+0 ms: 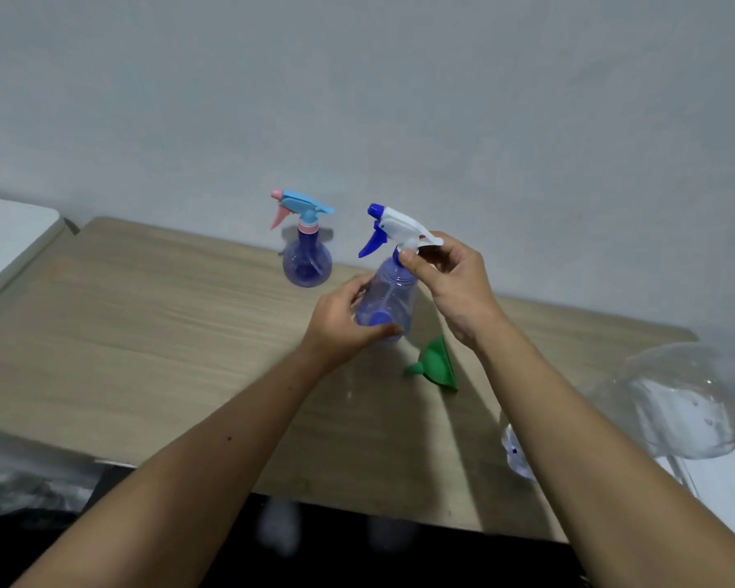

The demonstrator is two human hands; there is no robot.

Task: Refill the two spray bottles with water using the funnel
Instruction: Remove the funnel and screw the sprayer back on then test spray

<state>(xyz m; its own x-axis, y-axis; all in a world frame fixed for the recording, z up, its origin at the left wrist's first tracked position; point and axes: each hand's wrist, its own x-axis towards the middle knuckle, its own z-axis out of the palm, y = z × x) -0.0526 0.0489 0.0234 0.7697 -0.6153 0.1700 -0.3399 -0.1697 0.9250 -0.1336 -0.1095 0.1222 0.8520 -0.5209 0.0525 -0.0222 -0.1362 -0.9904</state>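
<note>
Head view — left hand (341, 322) grips translucent bottle (386, 305); right hand (455, 286) pinches its white plastic sprayer (404, 229) — green funnel (436, 363) nearby.

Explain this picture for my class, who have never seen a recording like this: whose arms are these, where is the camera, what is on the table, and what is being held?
There is no machine here. The arms belong to a person wearing a camera on the head, so you look forward and down as they do. The left hand grips the body of a clear blue spray bottle. The right hand pinches its white and blue spray head at the neck. On the wooden table stand a second spray bottle, rounder, with a pink and light blue head, and a green funnel lying on its side. A large clear water jug sits at the right edge.
</note>
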